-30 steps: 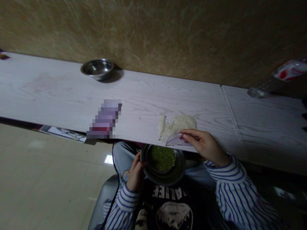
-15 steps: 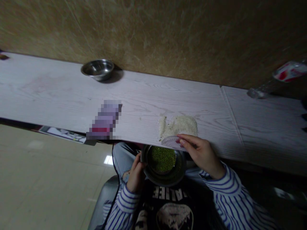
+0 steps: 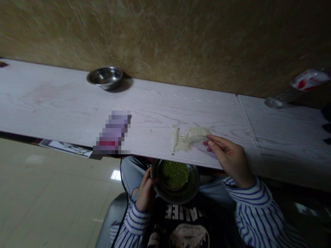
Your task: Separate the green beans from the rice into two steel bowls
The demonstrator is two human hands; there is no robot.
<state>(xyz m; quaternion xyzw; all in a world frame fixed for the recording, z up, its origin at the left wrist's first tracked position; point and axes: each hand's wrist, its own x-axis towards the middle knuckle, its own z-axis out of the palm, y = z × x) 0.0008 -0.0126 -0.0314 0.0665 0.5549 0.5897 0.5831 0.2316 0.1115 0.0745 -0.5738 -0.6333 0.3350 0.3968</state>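
Observation:
My left hand (image 3: 147, 189) grips the left rim of a metal bowl (image 3: 192, 186) held just below the table's front edge. Green mung beans (image 3: 174, 175) lie inside this bowl. Between the thumb and fingers of my right hand (image 3: 231, 156) is a thin, clear plastic lid (image 3: 204, 146), tilted at the right part of the white rice (image 3: 184, 143). The rice lies loose on the tabletop, with a few dark specks along its left side. Part of it is hidden behind the lid.
A second metal bowl (image 3: 104, 78) stands by the wall at the back left. A blurred purple rectangle (image 3: 113, 132) lies near the front edge of the white wooden table (image 3: 51, 100). On the right, a clear plastic bottle (image 3: 297, 86) with a red and white label lies on its side.
My right hand has moved the lid right and slightly away from me, from the table's edge over the bowl onto the rice. My left hand still holds the bowl in about the same place.

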